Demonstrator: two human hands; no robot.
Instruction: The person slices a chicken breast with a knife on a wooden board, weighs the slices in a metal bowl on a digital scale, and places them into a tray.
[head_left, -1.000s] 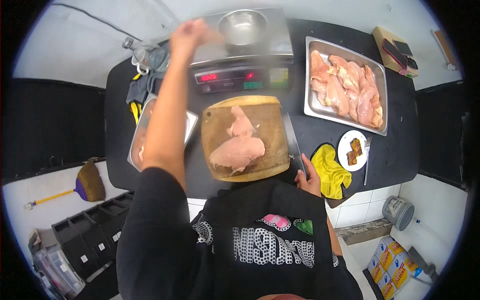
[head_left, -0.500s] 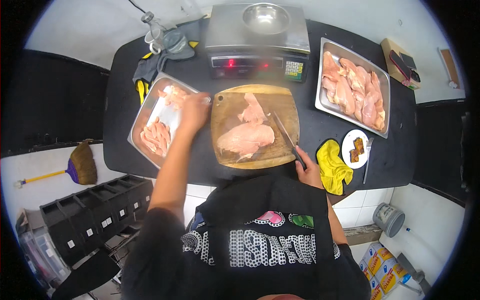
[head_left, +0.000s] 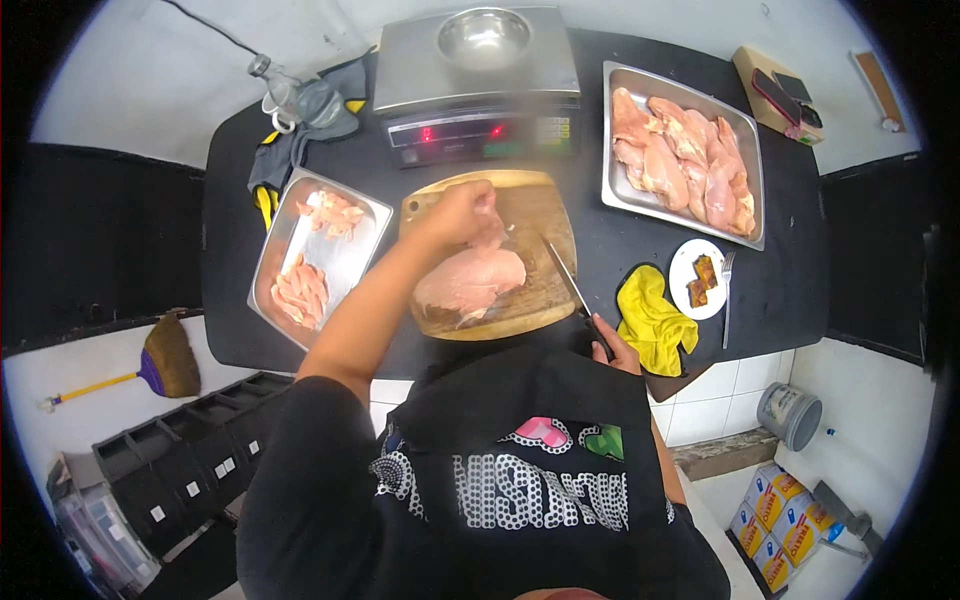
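A round-cornered wooden cutting board (head_left: 540, 300) lies in front of me. On its near left part rests a large raw chicken breast (head_left: 478, 280). Just beyond it, my left hand (head_left: 462, 212) grips a smaller raw chicken piece (head_left: 490, 232), its fingers closed on the far end and partly hiding it. At the board's right edge my right hand (head_left: 618, 348) is wrapped round the dark handle of a knife (head_left: 568, 273). The blade points away from me and slants left over the board. To the left, a steel tray (head_left: 345, 255) holds two heaps of cut chicken, strips and small bits.
Behind the board stands a digital scale (head_left: 480, 125) with a steel bowl (head_left: 485, 38). A tray (head_left: 683, 225) of whole chicken breasts is at the far right. Nearer are a yellow cloth (head_left: 655, 320), a plate (head_left: 683, 262) and a fork (head_left: 727, 290). A glass bottle (head_left: 315, 100) stands far left.
My left hand has moved right, from the left tray to the smaller chicken piece, and closed on it. My right hand still holds the knife. The whole view has shifted slightly.
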